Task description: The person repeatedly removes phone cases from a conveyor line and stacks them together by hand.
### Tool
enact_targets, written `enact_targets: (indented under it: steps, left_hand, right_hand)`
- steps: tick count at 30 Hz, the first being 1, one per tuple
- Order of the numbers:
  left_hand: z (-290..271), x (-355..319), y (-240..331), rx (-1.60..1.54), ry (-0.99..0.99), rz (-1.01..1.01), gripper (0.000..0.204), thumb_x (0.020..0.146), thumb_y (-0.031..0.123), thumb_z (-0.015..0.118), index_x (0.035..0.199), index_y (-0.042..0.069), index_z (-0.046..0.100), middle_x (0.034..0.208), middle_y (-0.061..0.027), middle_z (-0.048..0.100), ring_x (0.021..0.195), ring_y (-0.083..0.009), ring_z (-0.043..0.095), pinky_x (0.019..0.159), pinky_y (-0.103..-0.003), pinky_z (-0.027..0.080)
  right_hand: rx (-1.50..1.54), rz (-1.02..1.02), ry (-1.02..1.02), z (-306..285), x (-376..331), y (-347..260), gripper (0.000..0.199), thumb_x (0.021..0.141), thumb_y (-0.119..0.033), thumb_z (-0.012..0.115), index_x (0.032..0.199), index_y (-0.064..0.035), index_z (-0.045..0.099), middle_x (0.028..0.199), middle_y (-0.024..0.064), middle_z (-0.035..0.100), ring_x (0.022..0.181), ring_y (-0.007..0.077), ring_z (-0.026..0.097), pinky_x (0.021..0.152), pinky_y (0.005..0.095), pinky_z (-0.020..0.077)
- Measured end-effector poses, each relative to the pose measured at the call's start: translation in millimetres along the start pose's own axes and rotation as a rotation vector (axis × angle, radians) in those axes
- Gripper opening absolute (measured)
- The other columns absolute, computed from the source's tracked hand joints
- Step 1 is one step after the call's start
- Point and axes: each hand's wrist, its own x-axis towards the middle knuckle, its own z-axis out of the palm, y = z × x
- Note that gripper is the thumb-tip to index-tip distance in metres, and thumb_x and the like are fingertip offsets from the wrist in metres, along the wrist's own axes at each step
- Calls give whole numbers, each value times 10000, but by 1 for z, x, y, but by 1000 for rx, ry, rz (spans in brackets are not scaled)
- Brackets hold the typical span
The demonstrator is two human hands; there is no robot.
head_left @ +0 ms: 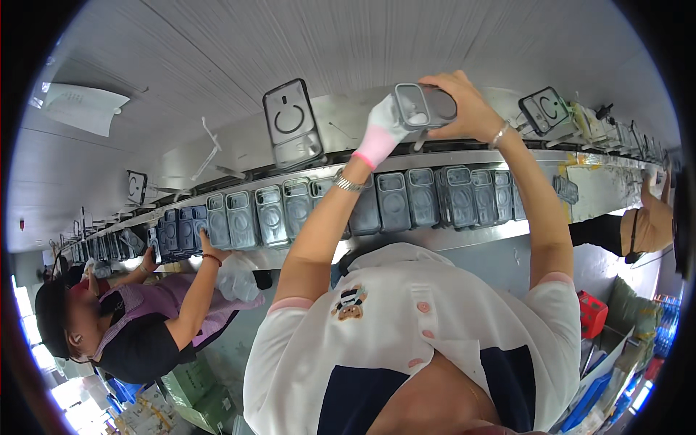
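My left hand (pixel 384 126), in a white glove with a pink cuff, grips a grey translucent phone case (pixel 410 96) from its left side. My bare right hand (pixel 464 109) wraps round the right side of it, thumb and fingers apart across its width. A dark rounded part shows between the right fingers; I cannot tell if it belongs to the same case. Below my forearms, a long row of similar phone cases (pixel 423 197) stands along the bench edge. Up and to the left, a dark-framed clear case (pixel 291 119) with a ring mark sits propped on the line.
Another dark-framed case (pixel 544 110) is propped at the right. A white bracket (pixel 209 148) stands up from the line at left. A co-worker (pixel 159 312) at my left handles dark cases (pixel 181 228). A second person (pixel 638 225) works at far right, near a red crate (pixel 592 315).
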Motion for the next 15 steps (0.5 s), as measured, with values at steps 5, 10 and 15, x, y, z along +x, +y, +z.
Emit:
enact_targets:
  steps: [5, 10, 15]
  left_hand:
    - [74, 31, -11, -238, -58, 69, 360, 790, 10, 716, 1114, 30, 560, 1047, -53, 635, 918, -134, 605, 794, -294, 538]
    - [130, 24, -44, 297, -186, 173, 500, 799, 258, 735, 1163, -8, 520, 1039, -109, 635, 918, -243, 637, 816, -359, 513]
    - [121, -43, -91, 793, -259, -71, 740, 642, 556, 705, 1164, 56, 548, 1013, -215, 617, 990, -404, 573, 852, -522, 454]
  right_hand:
    - [-180, 17, -85, -21, -33, 65, 811, 565, -317, 835, 1281, -96, 525, 1239, 106, 570, 1192, 313, 449, 1033, 427, 315]
    - [-512, 38, 362, -43, -104, 67, 773, 633, -292, 827, 1313, -106, 509, 1323, 121, 519, 1186, 330, 463, 1028, 427, 309]
    - [-165, 390, 531, 95, -170, 23, 723, 705, -229, 802, 1294, 17, 462, 1248, 219, 498, 1200, 411, 425, 1020, 479, 323]
